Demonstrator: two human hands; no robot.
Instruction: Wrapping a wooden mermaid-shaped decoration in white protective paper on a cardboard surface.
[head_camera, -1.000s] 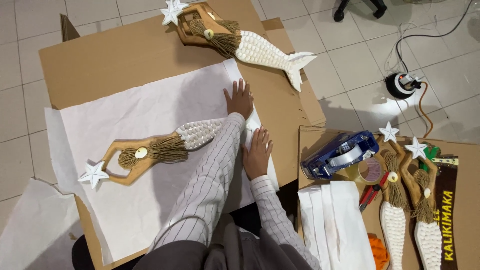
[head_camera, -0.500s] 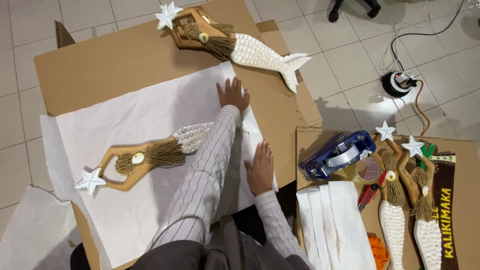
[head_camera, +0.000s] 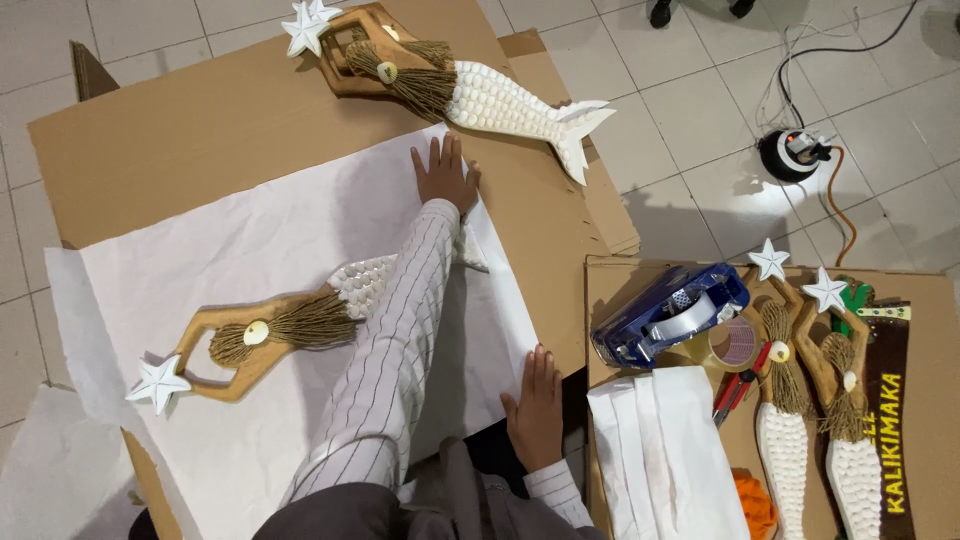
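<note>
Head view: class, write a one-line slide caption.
Both hands, left hand and right hand, press flat on white paper under a wooden mermaid figure.

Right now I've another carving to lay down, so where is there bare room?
Free: the cardboard between the white paper and the top mermaid, and the paper left of the left hand. Crowded: the right-hand box, filled by the tape dispenser, folded paper and two mermaids.
</note>
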